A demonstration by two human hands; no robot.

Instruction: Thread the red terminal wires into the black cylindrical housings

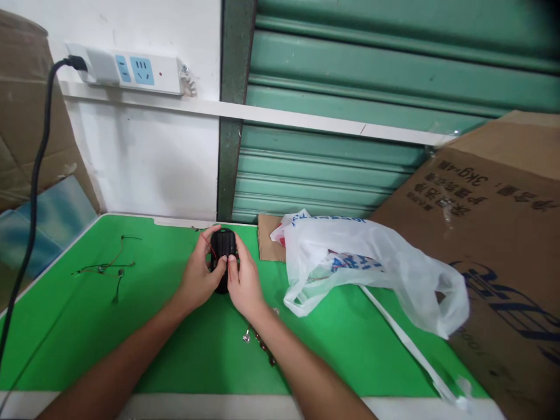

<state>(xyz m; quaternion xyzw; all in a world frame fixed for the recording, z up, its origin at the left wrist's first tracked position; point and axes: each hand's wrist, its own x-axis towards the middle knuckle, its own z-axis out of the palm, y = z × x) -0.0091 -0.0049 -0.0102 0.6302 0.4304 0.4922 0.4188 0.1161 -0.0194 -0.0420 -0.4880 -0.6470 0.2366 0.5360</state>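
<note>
Both hands grip a black plastic case (223, 240) with rounded ends, held over the green table top near its middle. My left hand (202, 273) wraps its left side, thumb pressed on the front. From the right, my right hand (245, 279) closes round the other side, its thumb beside the left one. A thin red wire (209, 245) runs across the case by the left fingers. Under the right forearm lie a small shiny metal part (247, 336) and a dark beaded strip (264, 349), partly hidden by the arm.
Thin wires with small connectors (101, 268) lie at the left of the green table (166, 350). A white plastic bag (350, 251) sits at right on a cardboard piece (268, 239). A large carton (494, 233) leans at right. A black cable (41, 151) hangs from the power strip (131, 71).
</note>
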